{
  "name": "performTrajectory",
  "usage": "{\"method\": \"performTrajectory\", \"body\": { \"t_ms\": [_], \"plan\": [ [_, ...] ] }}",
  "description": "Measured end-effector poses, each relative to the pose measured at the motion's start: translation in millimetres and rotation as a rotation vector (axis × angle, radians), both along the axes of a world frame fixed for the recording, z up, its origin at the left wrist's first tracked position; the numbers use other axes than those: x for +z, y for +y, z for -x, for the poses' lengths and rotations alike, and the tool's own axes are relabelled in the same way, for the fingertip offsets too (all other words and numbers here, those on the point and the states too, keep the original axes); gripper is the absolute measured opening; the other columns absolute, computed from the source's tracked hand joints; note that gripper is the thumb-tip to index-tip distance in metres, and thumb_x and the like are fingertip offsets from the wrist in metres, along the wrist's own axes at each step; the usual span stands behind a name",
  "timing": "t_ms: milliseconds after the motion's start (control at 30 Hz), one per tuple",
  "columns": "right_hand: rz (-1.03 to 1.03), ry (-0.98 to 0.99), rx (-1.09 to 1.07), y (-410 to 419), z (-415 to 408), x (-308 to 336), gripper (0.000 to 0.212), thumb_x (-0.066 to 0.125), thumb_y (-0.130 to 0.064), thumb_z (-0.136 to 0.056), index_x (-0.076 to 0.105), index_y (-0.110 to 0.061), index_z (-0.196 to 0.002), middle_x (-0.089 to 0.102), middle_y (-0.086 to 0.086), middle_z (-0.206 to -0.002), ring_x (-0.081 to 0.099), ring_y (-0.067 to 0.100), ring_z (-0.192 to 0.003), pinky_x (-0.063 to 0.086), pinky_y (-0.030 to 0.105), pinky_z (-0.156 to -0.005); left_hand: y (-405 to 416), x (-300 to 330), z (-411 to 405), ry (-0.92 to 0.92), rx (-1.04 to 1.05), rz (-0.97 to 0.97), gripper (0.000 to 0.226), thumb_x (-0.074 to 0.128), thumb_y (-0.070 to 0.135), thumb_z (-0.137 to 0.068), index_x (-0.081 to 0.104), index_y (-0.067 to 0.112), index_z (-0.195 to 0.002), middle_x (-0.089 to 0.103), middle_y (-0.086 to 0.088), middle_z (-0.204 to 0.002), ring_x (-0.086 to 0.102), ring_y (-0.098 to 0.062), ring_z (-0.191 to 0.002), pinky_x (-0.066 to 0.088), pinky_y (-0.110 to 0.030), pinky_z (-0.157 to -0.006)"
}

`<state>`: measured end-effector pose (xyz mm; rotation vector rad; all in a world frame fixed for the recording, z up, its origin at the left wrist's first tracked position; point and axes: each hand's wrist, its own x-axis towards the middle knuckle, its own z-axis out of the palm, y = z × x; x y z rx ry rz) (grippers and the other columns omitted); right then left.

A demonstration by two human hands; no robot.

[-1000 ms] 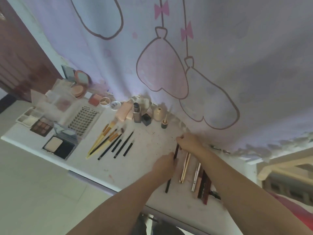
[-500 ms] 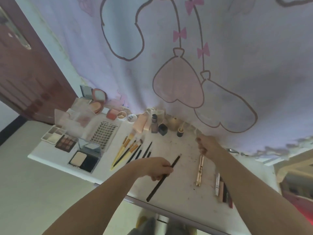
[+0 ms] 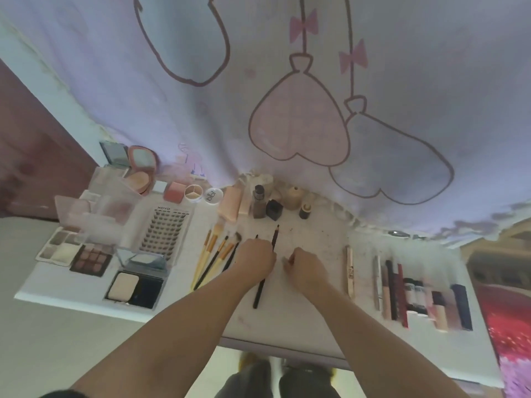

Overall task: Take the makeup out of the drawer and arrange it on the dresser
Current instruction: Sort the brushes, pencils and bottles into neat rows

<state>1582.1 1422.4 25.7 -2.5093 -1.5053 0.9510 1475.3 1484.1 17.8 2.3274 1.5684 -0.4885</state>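
Left hand (image 3: 255,261) grips a dark makeup pencil (image 3: 265,267) near its middle, with the fingers curled over it; the pencil lies almost straight on the white dresser top (image 3: 301,317), its pointed tip toward the curtain and its lower end toward the front edge. Right hand (image 3: 306,268) is just to the right of the pencil, fingers curled and touching the dresser; I cannot tell if it holds anything.

Taking the pencil as the landmark: directly to its left lies a fan of makeup brushes (image 3: 215,259) with yellow and black handles. Further left are the false eyelash tray (image 3: 166,228), an eyeshadow palette (image 3: 91,259) and an open powder compact (image 3: 135,288). Beyond the pencil tip, near the curtain (image 3: 258,96), stand a foundation bottle (image 3: 258,202), a small black jar (image 3: 274,209) and a beige bottle (image 3: 293,196). To the right of the pencil, past the right hand, lies a thin pale stick (image 3: 350,271), and further right a row of lipsticks and tubes (image 3: 416,297) side by side.
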Motion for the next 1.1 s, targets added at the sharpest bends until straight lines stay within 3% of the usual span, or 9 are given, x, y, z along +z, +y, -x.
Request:
{"method": "performTrajectory", "body": {
  "t_ms": [100,333,433,567,700,800,900,1033,1100],
  "plan": [
    [0.072,-0.13,0.118,5.1,12.4,-5.0,0.038,0.03,-0.038,-0.101,0.053,-0.011,-0.113,0.061,0.009,-0.113,0.059,0.028,-0.104,0.039,0.031,-0.073,7.3,-6.0,5.1,0.045,-0.05,-0.009,0.027,0.04,0.031,-0.097,0.06,0.013,-0.097,0.064,-0.006,-0.099,0.06,-0.023,-0.09,0.039,-0.03,-0.062],
    [0.15,-0.178,0.265,18.4,35.5,-11.7,0.037,0.031,-0.032,-0.101,0.059,-0.014,-0.115,0.063,0.007,-0.114,0.06,0.026,-0.105,0.047,0.032,-0.083,18.4,-3.5,18.7,0.028,-0.065,-0.041,0.035,0.036,0.035,-0.099,0.062,0.011,-0.097,0.065,-0.007,-0.099,0.06,-0.024,-0.09,0.044,-0.03,-0.07],
    [0.075,-0.13,0.228,17.9,19.9,-4.0,0.041,0.027,-0.039,-0.101,0.058,-0.012,-0.102,0.063,0.008,-0.106,0.061,0.027,-0.098,0.043,0.031,-0.073,19.8,-0.8,18.5,-0.01,-0.042,-0.047,0.036,0.033,0.037,-0.099,0.06,0.014,-0.098,0.063,-0.005,-0.098,0.056,-0.022,-0.086,0.039,-0.031,-0.067],
    [-0.09,-0.165,0.078,11.9,-49.7,10.5,0.029,0.034,-0.034,-0.099,0.049,-0.013,-0.085,0.064,0.012,-0.093,0.062,0.03,-0.091,0.038,0.03,-0.067,4.7,2.1,-11.8,-0.127,-0.116,-0.07,0.033,0.032,0.036,-0.099,0.056,0.014,-0.104,0.059,-0.006,-0.099,0.053,-0.022,-0.085,0.039,-0.032,-0.065],
    [-0.099,-0.19,-0.059,2.6,-121.7,16.2,0.03,0.037,-0.03,-0.098,0.05,-0.005,-0.107,0.064,0.018,-0.102,0.061,0.033,-0.096,0.038,0.03,-0.068,-39.5,-1.4,-71.6,-0.297,-0.166,0.05,0.031,0.034,0.035,-0.099,0.052,0.01,-0.105,0.058,-0.01,-0.102,0.055,-0.028,-0.094,0.038,-0.034,-0.067],
    [0.018,-0.146,-0.063,-2.5,-141.6,10.5,0.04,0.038,-0.035,-0.098,0.044,-0.001,-0.119,0.06,0.022,-0.114,0.058,0.035,-0.106,0.042,0.034,-0.076,-67.8,-9.4,-112.8,-0.286,-0.104,0.172,0.032,0.037,0.038,-0.098,0.049,0.01,-0.109,0.058,-0.011,-0.109,0.056,-0.03,-0.1,0.042,-0.037,-0.078],
    [0.095,-0.035,-0.061,-7.3,-138.2,-1.3,0.048,0.041,-0.04,-0.095,0.042,-0.002,-0.123,0.057,0.021,-0.119,0.056,0.035,-0.108,0.042,0.035,-0.079,-82.9,-16.3,-134.6,-0.256,-0.036,0.147,0.037,0.039,0.043,-0.096,0.05,0.012,-0.113,0.059,-0.009,-0.111,0.058,-0.029,-0.102,0.042,-0.035,-0.079],
    [0.115,0.053,-0.072,-9.9,-128.1,-11.0,0.038,0.047,-0.034,-0.091,0.053,-0.002,-0.111,0.061,0.018,-0.112,0.058,0.033,-0.104,0.041,0.031,-0.078,-87.3,-16.3,-137.9,-0.273,0.116,0.197,0.034,0.046,0.039,-0.093,0.053,0.015,-0.116,0.06,-0.006,-0.112,0.06,-0.025,-0.103,0.042,-0.032,-0.078],
    [0.143,0.149,-0.05,-7.8,-127.9,-7.5,0.031,0.047,-0.031,-0.091,0.059,-0.003,-0.087,0.064,0.016,-0.091,0.062,0.029,-0.081,0.041,0.026,-0.064,-90.6,-13.1,-131.4,-0.328,0.194,0.239,0.029,0.046,0.034,-0.092,0.052,0.013,-0.112,0.059,-0.007,-0.109,0.06,-0.026,-0.101,0.044,-0.033,-0.079]
  ]
}}
